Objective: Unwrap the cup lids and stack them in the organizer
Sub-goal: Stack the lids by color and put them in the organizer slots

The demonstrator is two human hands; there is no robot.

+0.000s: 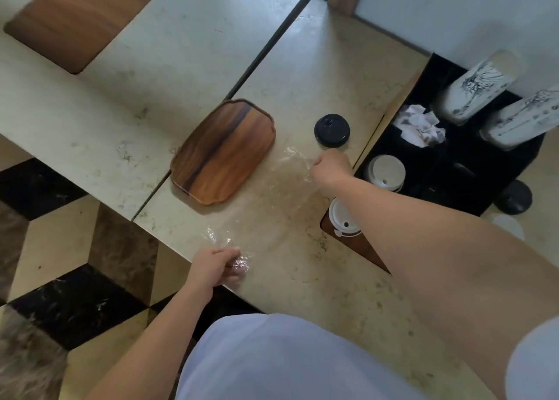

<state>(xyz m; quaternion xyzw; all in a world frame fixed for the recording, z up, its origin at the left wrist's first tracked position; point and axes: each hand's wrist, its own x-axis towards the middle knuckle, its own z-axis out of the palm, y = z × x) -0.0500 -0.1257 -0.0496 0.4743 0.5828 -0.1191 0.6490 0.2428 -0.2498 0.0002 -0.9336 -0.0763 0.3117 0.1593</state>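
A clear plastic wrap (281,193) stretches across the marble counter between my two hands. My left hand (216,266) grips its near end at the counter's front edge. My right hand (331,168) pinches its far end close to the black organizer (472,169). A stack of black lids (331,130) sits on the counter just beyond my right hand. White lids (385,172) stand in the organizer's front-left compartment. Another white lid stack (343,219) lies under my right forearm on a wooden inset.
A wooden tray (223,151) lies left of the wrap. Crumpled paper (419,125) and two sleeves of printed cups (475,89) fill the organizer's back compartments. A black lid (515,196) rests to the organizer's right. The counter's front edge drops to a patterned floor.
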